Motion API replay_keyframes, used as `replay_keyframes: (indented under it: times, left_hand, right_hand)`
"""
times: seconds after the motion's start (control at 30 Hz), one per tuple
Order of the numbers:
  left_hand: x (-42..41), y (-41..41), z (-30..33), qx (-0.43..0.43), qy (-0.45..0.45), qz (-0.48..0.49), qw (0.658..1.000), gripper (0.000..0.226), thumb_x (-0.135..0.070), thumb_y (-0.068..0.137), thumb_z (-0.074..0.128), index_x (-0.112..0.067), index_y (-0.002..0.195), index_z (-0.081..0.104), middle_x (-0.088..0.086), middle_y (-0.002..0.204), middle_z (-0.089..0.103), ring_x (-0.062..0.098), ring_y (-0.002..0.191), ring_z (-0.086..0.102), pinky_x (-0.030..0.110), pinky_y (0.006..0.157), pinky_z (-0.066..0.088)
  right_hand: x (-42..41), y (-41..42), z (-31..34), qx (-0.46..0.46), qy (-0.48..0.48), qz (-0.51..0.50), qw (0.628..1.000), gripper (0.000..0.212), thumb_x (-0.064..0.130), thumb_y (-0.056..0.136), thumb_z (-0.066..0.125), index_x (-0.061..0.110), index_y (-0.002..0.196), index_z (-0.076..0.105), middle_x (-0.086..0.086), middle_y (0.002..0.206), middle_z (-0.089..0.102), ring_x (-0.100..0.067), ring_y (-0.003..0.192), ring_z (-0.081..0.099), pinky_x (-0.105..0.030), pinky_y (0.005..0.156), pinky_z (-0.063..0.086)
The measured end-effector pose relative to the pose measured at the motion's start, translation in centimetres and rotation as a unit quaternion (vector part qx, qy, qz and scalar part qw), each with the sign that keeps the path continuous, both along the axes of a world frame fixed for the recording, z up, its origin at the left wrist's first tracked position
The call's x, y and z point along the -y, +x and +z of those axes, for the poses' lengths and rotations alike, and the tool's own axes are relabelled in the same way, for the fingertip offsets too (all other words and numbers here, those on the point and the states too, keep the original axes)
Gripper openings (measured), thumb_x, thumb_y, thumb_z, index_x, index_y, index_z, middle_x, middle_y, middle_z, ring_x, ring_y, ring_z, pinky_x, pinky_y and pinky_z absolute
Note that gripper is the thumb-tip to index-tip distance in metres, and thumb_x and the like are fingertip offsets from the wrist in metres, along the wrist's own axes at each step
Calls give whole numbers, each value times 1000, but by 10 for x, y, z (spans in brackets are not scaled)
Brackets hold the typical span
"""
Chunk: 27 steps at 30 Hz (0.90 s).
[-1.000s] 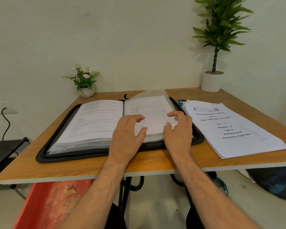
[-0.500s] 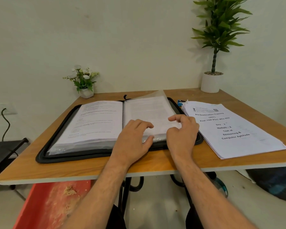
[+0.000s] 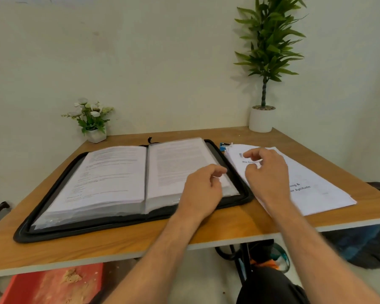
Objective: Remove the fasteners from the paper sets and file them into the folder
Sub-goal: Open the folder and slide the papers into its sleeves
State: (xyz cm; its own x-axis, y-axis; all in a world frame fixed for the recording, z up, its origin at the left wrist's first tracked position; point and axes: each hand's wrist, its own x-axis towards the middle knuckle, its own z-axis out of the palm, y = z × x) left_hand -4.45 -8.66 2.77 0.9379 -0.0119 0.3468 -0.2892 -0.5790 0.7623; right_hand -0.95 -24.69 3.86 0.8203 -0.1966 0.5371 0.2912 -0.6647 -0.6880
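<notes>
Open black folder (image 3: 127, 224) lying flat on the wooden table (image 3: 206, 229), its clear sleeves filled with printed sheets. Left hand (image 3: 201, 190) over the folder's right page, near the outer edge, fingers loosely curled and holding nothing. Right hand (image 3: 267, 174) above the paper stack (image 3: 316, 194) just right of the folder, fingers loosely bent; whether they touch the top sheet cannot be told. A blue fastener (image 3: 224, 147) shows at the stack's far corner.

The folder (image 3: 235, 170) is black with white pages (image 3: 116, 172). The table (image 3: 329, 159) is brown. The pot (image 3: 261, 120) is white.
</notes>
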Motion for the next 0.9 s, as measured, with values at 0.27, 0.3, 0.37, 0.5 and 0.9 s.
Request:
replay_keyframes:
  times: [0.27, 0.3, 0.37, 0.5, 0.9]
  left_hand:
    - [85, 1, 12, -283, -330, -46, 900, 14, -17, 97, 60, -11, 107, 69, 0, 106, 74, 10, 95, 66, 27, 84, 56]
    - [88, 2, 14, -289, -355, -51, 888, 23, -17, 97, 61, -11, 118, 67, 1, 114, 73, 10, 97, 66, 24, 75, 53]
    - [96, 3, 19, -305, -402, -57, 862, 35, -16, 98, 61, -14, 132, 59, 2, 124, 70, 10, 95, 66, 20, 61, 47]
    - [109, 0, 26, -318, -436, -68, 839, 39, -14, 97, 62, -18, 136, 57, 3, 123, 71, 10, 84, 69, 17, 45, 49]
    - [123, 1, 18, -337, -422, -87, 837, 37, -14, 95, 64, -20, 131, 58, 1, 113, 74, 20, 95, 73, 34, 77, 59]
  right_hand:
    - [139, 55, -27, -251, -183, -156, 937, 60, 60, 84, 51, 18, 125, 62, -9, 114, 66, -33, 106, 58, -45, 93, 50]
    - [150, 59, -30, -266, -196, -163, 930, 67, 68, 82, 48, 17, 122, 61, -8, 109, 67, -32, 103, 59, -45, 90, 51]
    - [161, 61, -31, -270, -214, -163, 924, 69, 73, 83, 50, 14, 117, 60, -7, 102, 67, -31, 98, 60, -44, 86, 53]
    - [164, 66, -26, -262, -186, -156, 934, 63, 66, 87, 56, 11, 116, 58, -8, 106, 66, -31, 102, 59, -42, 83, 53]
    - [182, 73, -3, -331, -99, -115, 931, 45, 42, 96, 59, 3, 118, 63, -10, 106, 65, -28, 93, 60, -31, 73, 44]
